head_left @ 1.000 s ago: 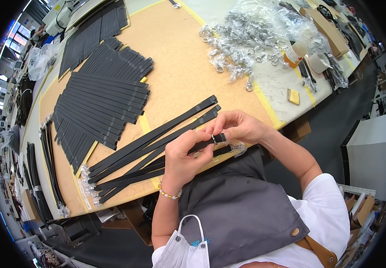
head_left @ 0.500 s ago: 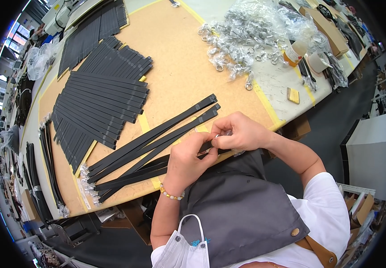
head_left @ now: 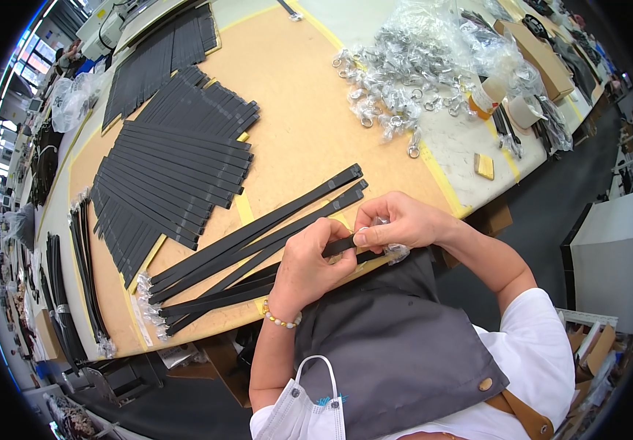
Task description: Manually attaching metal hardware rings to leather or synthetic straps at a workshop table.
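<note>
Close to the table's front edge, my left hand (head_left: 315, 258) is closed on a black strap (head_left: 341, 246), gripping it a little short of its end. My right hand (head_left: 400, 221) pinches that end between thumb and fingertips. A metal clasp in clear wrap (head_left: 397, 254) hangs just below the right fingers; what lies inside the pinch is hidden. Beside my left hand, several long black straps (head_left: 258, 233) lie slantwise on the tan board (head_left: 298, 110), wrapped metal clasps (head_left: 153, 314) at their lower-left ends. Part of these straps passes beneath my left hand.
Fanned rows of flat black straps (head_left: 177, 165) cover the board's left side. A heap of plastic-wrapped metal clasps (head_left: 397, 73) sits at the back right, near a tape roll (head_left: 525, 110), an orange-and-clear container (head_left: 486, 97) and a yellow block (head_left: 483, 166). Bundled straps (head_left: 85, 271) lie far left.
My right hand has shifted slightly right, away from the left, exposing more strap between them. The wrapped clasp below the right fingers now shows more. The whole view has shifted slightly.
</note>
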`<state>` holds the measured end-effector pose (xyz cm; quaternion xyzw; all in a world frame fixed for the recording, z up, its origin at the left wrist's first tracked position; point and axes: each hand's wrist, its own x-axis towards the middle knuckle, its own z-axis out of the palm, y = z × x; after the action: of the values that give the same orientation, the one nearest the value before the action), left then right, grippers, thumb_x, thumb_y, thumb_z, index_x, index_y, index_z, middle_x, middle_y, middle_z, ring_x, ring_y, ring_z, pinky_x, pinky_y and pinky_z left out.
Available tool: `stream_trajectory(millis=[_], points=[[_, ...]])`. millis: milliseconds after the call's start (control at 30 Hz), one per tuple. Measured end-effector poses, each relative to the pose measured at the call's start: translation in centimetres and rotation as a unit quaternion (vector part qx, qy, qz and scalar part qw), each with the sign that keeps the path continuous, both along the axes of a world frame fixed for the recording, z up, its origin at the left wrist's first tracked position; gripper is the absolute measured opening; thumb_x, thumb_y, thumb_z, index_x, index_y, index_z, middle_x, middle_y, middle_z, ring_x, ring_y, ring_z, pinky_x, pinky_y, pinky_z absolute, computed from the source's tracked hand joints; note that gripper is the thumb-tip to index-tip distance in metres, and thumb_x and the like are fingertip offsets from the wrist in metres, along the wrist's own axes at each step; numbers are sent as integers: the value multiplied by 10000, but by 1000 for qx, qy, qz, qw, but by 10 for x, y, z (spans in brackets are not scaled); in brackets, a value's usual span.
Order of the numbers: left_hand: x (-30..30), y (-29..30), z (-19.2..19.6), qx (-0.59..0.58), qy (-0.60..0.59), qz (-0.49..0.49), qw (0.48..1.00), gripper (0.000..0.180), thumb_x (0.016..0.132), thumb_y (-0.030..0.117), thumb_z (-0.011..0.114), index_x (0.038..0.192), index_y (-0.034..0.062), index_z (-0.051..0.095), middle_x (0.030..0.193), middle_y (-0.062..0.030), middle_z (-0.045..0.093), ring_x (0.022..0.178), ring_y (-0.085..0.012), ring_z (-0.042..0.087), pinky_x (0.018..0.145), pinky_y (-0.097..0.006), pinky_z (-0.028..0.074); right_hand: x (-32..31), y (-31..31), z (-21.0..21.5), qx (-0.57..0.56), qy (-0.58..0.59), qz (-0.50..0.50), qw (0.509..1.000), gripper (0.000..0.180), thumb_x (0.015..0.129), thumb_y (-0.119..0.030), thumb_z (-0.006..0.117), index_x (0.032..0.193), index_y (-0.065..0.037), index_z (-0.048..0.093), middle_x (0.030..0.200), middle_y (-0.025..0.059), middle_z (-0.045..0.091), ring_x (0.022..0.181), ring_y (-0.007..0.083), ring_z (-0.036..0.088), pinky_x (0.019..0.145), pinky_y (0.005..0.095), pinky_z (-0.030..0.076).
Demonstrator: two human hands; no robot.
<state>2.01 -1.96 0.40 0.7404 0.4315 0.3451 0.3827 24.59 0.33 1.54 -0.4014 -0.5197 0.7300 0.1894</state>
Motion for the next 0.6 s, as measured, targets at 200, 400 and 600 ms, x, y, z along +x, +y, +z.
stream_trajectory(millis=[200,400,600], points=[[2,-2,1,5,0,0,1000,237,711,16,800,901,3,658,794,-84,685,718,-164,677,680,-275,545,1,-3,-8,7,3,-4,1000,281,952,-281,753,946,-11,673,810,16,667,735,81,620,662,244,512],[1,2,1,11,-6,4,1000,228,713,20,797,893,8,658,781,-87,682,700,-178,674,678,-285,547,-2,0,-3,22,-26,-4,999,240,967,-234,737,962,-4,671,797,10,662,719,63,590,645,232,474],[-4,4,4,31,1,-4,1000,213,726,32,799,891,12,666,781,-102,688,701,-195,692,660,-292,545,-11,-3,3,51,-53,-18,997,195,960,-203,722,943,-15,676,786,-5,657,714,44,570,630,227,453]])
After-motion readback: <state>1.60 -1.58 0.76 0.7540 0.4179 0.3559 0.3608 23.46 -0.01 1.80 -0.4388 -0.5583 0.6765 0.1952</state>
